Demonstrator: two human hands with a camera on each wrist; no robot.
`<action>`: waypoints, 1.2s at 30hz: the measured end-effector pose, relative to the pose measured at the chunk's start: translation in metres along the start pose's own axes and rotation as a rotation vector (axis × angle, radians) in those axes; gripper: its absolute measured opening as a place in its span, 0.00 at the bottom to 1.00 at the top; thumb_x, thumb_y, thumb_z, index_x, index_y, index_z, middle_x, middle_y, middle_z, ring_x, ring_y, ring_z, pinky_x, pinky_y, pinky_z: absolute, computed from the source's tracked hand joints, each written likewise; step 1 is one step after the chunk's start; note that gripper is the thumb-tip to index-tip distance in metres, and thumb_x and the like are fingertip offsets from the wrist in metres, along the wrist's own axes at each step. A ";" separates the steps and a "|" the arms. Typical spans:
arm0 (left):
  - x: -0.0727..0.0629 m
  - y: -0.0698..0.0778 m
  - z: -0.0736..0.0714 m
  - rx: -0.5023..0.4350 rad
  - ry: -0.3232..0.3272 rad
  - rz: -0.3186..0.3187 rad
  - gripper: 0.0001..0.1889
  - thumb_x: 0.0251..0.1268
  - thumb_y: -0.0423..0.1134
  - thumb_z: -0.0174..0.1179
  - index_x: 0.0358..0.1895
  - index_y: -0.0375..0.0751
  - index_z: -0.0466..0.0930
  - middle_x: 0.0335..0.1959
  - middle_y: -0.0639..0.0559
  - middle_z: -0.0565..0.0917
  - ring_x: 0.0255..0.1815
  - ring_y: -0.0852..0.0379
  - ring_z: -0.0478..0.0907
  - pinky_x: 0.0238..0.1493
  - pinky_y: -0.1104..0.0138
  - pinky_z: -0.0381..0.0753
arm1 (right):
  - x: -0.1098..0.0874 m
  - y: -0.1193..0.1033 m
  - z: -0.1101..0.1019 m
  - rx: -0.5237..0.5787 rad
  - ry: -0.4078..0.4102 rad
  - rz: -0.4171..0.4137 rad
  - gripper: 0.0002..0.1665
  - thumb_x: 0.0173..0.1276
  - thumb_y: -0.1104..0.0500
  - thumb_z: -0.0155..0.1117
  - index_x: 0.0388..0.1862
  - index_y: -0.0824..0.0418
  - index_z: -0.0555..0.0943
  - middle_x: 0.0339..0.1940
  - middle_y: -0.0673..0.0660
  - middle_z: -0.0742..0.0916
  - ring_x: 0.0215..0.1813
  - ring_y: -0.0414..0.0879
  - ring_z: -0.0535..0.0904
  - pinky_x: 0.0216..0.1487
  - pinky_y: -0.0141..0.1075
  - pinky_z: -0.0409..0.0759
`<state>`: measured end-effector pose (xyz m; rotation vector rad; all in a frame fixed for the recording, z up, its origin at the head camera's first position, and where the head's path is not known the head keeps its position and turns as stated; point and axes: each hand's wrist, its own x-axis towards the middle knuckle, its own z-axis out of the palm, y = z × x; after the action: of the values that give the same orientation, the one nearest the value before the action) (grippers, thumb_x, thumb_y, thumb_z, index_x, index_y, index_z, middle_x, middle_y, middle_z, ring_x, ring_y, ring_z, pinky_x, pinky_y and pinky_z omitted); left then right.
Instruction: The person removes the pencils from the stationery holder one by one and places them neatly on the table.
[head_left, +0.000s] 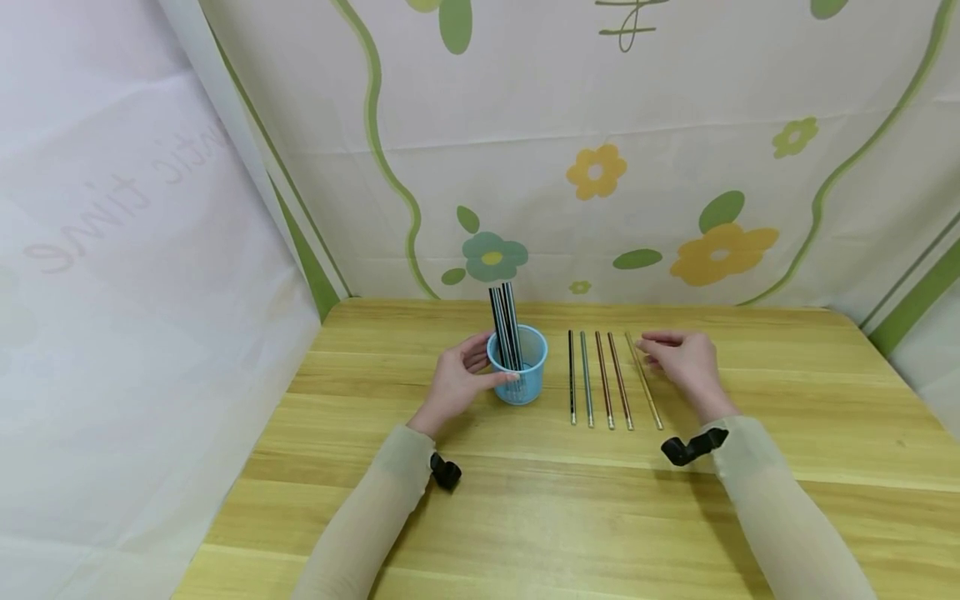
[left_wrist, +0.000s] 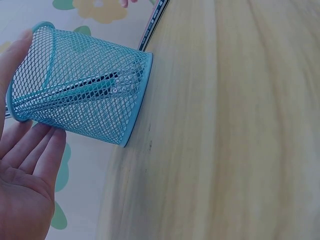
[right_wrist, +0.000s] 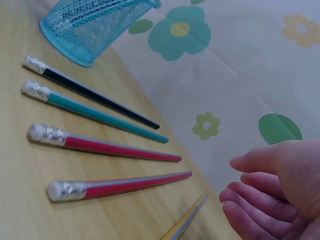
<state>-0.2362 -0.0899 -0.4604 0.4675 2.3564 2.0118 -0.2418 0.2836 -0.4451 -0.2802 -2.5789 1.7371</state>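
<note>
Slim yellow pencil (head_left: 645,381) lies just beside the loose right hand (head_left: 688,362)

From my station I see the pencil on the wooden table (head_left: 525,517), at the right end of the row, its far end angled towards two red pencils (head_left: 603,381); a teal pencil (head_left: 587,381) and a black pencil (head_left: 572,377) lie beyond them. The right hand holds nothing; its fingers are loosely bent, a narrow gap showing under the thumb, and I see no contact with the pencil's tip.

My left hand (head_left: 456,382) grips the blue mesh cup (head_left: 531,387), thumb at the front near the rim, fingers on the far side; dark pencils (head_left: 504,321) stand leaning inside it.

I judge the pencil light, stiff and smooth, likely to roll if nudged; I would pinch its shaft near mid-length, across its width, keeping off the thin tip; the cup looks light and tippy, its mesh giving decent grip, so a gentle squeeze should do.
</note>
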 end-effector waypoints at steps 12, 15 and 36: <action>-0.001 0.000 0.000 -0.007 -0.004 0.005 0.42 0.51 0.40 0.82 0.71 0.38 0.73 0.61 0.47 0.81 0.61 0.53 0.79 0.62 0.64 0.79 | -0.006 -0.021 0.003 0.003 0.020 -0.066 0.34 0.69 0.42 0.72 0.61 0.66 0.82 0.55 0.65 0.86 0.46 0.50 0.87 0.50 0.40 0.87; -0.001 0.000 0.000 -0.008 -0.004 0.006 0.42 0.51 0.40 0.82 0.71 0.38 0.73 0.61 0.48 0.82 0.61 0.53 0.79 0.62 0.64 0.79 | -0.008 -0.028 0.006 0.008 0.017 -0.078 0.35 0.68 0.42 0.72 0.61 0.67 0.82 0.54 0.65 0.86 0.43 0.45 0.88 0.46 0.34 0.87; -0.001 0.002 0.000 0.002 -0.002 -0.002 0.42 0.51 0.40 0.81 0.71 0.38 0.73 0.61 0.47 0.81 0.61 0.53 0.79 0.62 0.65 0.79 | -0.023 -0.071 0.052 0.046 -0.041 -0.159 0.29 0.66 0.43 0.75 0.57 0.62 0.86 0.51 0.59 0.88 0.43 0.44 0.87 0.44 0.31 0.86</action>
<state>-0.2348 -0.0899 -0.4590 0.4661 2.3571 2.0072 -0.2347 0.2062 -0.3971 -0.0372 -2.5062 1.7617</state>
